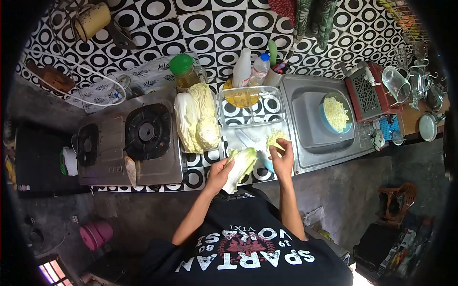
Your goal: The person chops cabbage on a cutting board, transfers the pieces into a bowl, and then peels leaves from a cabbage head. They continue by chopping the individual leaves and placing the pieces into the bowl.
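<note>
My left hand (219, 175) is wrapped round a piece of napa cabbage (242, 167), with its white stem toward me and pale green leaf edges away. At the right side of the white cutting board (232, 138), my right hand (282, 156) has its fingers curled at a small heap of chopped cabbage (275, 137), gripping some of it. A pale blade-like shape (245, 139) lies on the board. Something light blue (268, 164) shows beneath my right hand, partly hidden. Left of the board lie napa cabbages (200, 119) in a pile.
A clear rectangular container (250, 125) stands behind the board. In the steel sink (305, 155) at right sits a blue bowl (352, 128) of chopped cabbage. A gas stove (107, 157) is at left, a knife (130, 170) on its front edge. Bottles (260, 69) line the wall.
</note>
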### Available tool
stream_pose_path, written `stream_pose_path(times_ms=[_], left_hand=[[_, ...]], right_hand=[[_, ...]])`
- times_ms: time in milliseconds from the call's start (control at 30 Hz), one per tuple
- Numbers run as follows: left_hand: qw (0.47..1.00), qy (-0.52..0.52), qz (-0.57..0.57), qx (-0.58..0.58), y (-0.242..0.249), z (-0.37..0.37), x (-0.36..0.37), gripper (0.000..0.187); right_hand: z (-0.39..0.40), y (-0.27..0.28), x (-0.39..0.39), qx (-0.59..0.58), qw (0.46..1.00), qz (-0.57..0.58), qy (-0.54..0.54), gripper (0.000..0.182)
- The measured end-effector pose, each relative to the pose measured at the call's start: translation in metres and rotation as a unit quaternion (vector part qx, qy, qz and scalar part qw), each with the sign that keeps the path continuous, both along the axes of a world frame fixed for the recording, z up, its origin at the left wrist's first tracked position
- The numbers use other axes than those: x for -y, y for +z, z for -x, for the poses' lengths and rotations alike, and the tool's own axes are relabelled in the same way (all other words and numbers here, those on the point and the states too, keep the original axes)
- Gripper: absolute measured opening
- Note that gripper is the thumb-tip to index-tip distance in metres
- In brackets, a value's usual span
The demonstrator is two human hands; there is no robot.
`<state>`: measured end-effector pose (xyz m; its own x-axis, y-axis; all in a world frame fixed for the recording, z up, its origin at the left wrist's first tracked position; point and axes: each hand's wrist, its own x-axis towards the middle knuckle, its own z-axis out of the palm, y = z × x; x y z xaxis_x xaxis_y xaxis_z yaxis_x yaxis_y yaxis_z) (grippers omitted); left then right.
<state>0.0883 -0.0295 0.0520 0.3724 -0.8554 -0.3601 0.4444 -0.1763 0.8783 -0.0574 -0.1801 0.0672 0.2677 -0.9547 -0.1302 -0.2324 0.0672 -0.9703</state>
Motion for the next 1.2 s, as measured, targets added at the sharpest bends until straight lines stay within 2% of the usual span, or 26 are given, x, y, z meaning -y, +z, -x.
stream_pose_path(times_ms=[67, 100, 167, 200, 233, 300, 367, 400, 500, 533, 567, 667, 700, 767, 800, 833, 900, 967, 1000, 1033, 1133, 1200], left_hand=[[0.998, 0.021, -0.037, 0.035, -0.019, 0.0, -0.005, 0.04], [0.999, 0.019, -0.038, 0.033, -0.013, 0.001, -0.004, 0.04], [0.995, 0.093, -0.037, -0.008, 0.006, 0.006, 0.002, 0.044], [0.996, 0.084, -0.036, -0.022, -0.012, 0.004, 0.0, 0.047], [0.996, 0.081, -0.036, -0.023, -0.007, 0.006, 0.002, 0.047], [0.989, 0.125, -0.027, -0.072, 0.003, 0.01, 0.008, 0.047], [0.99, 0.109, -0.074, -0.046, -0.017, 0.009, 0.003, 0.039], [0.992, 0.1, -0.067, -0.048, -0.016, 0.008, 0.004, 0.036], [0.992, 0.075, -0.032, -0.093, -0.013, 0.003, 0.008, 0.027], [0.983, 0.088, -0.024, -0.158, 0.004, 0.002, 0.014, 0.025], [0.983, 0.096, -0.022, -0.156, 0.011, 0.001, 0.014, 0.025], [0.954, 0.082, -0.006, -0.29, 0.018, 0.0, 0.012, 0.03], [0.953, 0.098, -0.003, -0.287, 0.02, 0.003, 0.012, 0.03], [0.954, 0.111, 0.013, -0.277, 0.026, 0.016, 0.009, 0.035], [0.964, 0.117, 0.003, -0.239, 0.015, 0.022, 0.005, 0.039], [0.969, 0.116, -0.005, -0.218, 0.012, 0.028, 0.005, 0.036], [0.985, 0.125, -0.081, -0.083, -0.011, 0.044, 0.003, 0.034], [0.979, 0.157, -0.122, -0.052, -0.025, 0.059, 0.0, 0.034], [0.971, 0.177, -0.157, -0.02, -0.026, 0.065, -0.001, 0.034], [0.969, 0.183, -0.167, -0.02, -0.02, 0.069, -0.001, 0.034], [0.957, 0.23, -0.176, -0.035, -0.01, 0.073, -0.003, 0.037], [0.95, 0.259, -0.175, -0.005, -0.003, 0.079, -0.007, 0.037]], right_hand=[[0.001, -0.005, -0.015, 0.018, 0.998, -0.058, 0.003, 0.036], [0.0, -0.004, -0.024, 0.024, 0.995, -0.094, 0.018, 0.037], [-0.008, 0.001, -0.048, -0.037, 0.986, -0.156, 0.045, 0.053], [-0.011, 0.008, -0.056, -0.031, 0.971, -0.222, 0.085, 0.061], [-0.014, 0.007, -0.063, -0.039, 0.957, -0.264, 0.117, 0.064], [-0.021, 0.02, -0.081, 0.012, 0.932, -0.328, 0.15, 0.045], [-0.021, 0.028, -0.088, 0.024, 0.912, -0.362, 0.191, 0.037], [-0.021, 0.024, -0.088, 0.018, 0.93, -0.322, 0.178, 0.029], [-0.012, 0.021, -0.072, -0.013, 0.938, -0.303, 0.165, 0.026], [-0.009, 0.024, -0.065, -0.028, 0.95, -0.25, 0.185, 0.025], [-0.007, 0.031, -0.058, -0.028, 0.949, -0.248, 0.194, 0.025], [-0.004, 0.043, -0.04, 0.036, 0.934, -0.213, 0.284, 0.026], [-0.005, 0.037, -0.038, 0.073, 0.922, -0.22, 0.31, 0.028], [-0.001, 0.029, -0.034, 0.017, 0.902, -0.209, 0.378, 0.031], [0.005, 0.021, -0.032, -0.026, 0.902, -0.13, 0.411, 0.034], [0.013, 0.006, -0.028, -0.091, 0.893, 0.002, 0.44, 0.041], [0.028, -0.015, -0.015, -0.135, 0.865, -0.031, 0.483, 0.045], [0.042, -0.026, -0.005, -0.112, 0.902, -0.038, 0.416, 0.041], [0.049, -0.041, 0.001, -0.149, 0.904, 0.017, 0.399, 0.037], [0.054, -0.05, 0.006, -0.196, 0.889, 0.161, 0.382, 0.033], [0.06, -0.067, 0.016, -0.22, 0.881, 0.18, 0.378, 0.031], [0.058, -0.075, 0.018, -0.258, 0.846, 0.194, 0.424, 0.029]])
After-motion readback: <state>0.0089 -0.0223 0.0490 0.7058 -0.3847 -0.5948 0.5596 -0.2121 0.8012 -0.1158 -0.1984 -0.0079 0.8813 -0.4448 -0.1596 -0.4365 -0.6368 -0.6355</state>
